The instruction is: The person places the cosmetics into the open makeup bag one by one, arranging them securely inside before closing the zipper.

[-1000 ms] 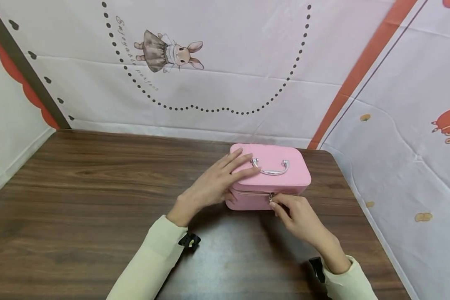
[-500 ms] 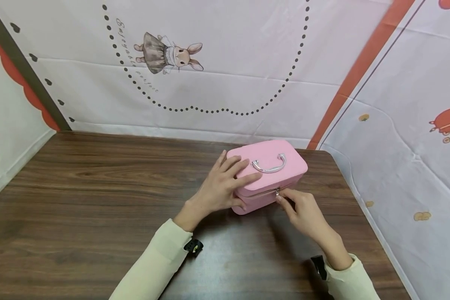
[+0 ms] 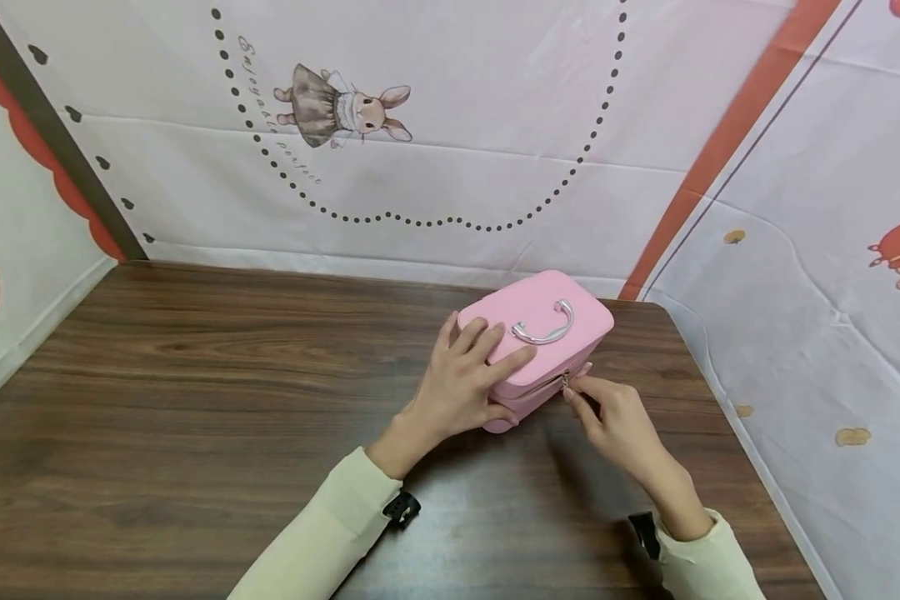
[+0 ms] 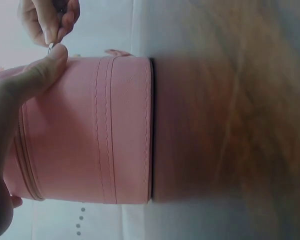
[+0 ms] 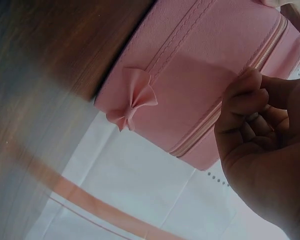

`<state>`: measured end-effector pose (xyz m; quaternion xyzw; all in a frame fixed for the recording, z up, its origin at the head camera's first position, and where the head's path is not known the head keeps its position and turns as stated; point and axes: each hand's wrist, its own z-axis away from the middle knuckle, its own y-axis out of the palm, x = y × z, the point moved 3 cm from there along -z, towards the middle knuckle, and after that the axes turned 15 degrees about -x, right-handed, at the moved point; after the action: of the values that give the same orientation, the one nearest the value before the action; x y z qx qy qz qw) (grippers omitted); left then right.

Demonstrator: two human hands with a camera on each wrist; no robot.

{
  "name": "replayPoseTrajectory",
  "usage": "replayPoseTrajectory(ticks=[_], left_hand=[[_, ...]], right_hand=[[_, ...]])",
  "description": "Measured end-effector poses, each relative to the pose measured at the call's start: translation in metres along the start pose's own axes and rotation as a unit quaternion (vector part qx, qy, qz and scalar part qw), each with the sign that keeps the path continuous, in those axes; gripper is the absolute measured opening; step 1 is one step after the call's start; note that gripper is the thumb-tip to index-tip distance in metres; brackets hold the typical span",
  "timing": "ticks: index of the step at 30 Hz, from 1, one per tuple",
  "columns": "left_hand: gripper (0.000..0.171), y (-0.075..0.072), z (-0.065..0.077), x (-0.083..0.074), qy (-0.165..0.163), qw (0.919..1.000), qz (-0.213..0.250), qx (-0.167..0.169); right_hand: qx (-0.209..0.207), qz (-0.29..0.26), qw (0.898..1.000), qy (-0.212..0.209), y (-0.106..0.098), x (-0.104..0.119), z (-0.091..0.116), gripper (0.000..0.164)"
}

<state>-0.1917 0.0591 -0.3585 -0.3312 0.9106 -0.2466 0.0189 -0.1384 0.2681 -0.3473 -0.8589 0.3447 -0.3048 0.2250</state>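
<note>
A pink cosmetic case with a silver handle on its lid stands turned at an angle near the back right of the table. My left hand grips its left end, fingers spread over the lid and thumb on the front side. At the front, my right hand pinches the small metal zipper pull between thumb and forefinger. In the right wrist view the zipper runs along the case below the lid, and a pink bow sits on the side. Fingers hide the pull there.
The dark wooden table extends left and in front of the case. A printed cloth wall rises close behind it, and another cloth wall stands along the right side.
The case has turned counterclockwise, its right end swinging toward the back. My left hand has shifted right and slightly nearer with it. Still pinching the zipper pull, my right hand has moved slightly right.
</note>
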Motion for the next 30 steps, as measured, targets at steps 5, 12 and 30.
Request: replayPoseTrajectory(ticks=[5,12,30], left_hand=[[0.096,-0.0002,0.0004,-0.0021,-0.008,0.9999,-0.007,0.003],[0.098,-0.0009,-0.0006,-0.0037,-0.018,0.9998,-0.005,-0.001],[0.1,0.0014,-0.0016,-0.0097,-0.036,0.9991,-0.023,0.001]], right_hand=[[-0.005,0.004,1.0,0.0,-0.0004,-0.0002,0.0005,0.031],[-0.005,0.003,1.0,-0.004,-0.0006,0.0017,-0.0003,0.031],[0.0,-0.014,1.0,-0.017,0.0016,0.0062,-0.0001,0.033]])
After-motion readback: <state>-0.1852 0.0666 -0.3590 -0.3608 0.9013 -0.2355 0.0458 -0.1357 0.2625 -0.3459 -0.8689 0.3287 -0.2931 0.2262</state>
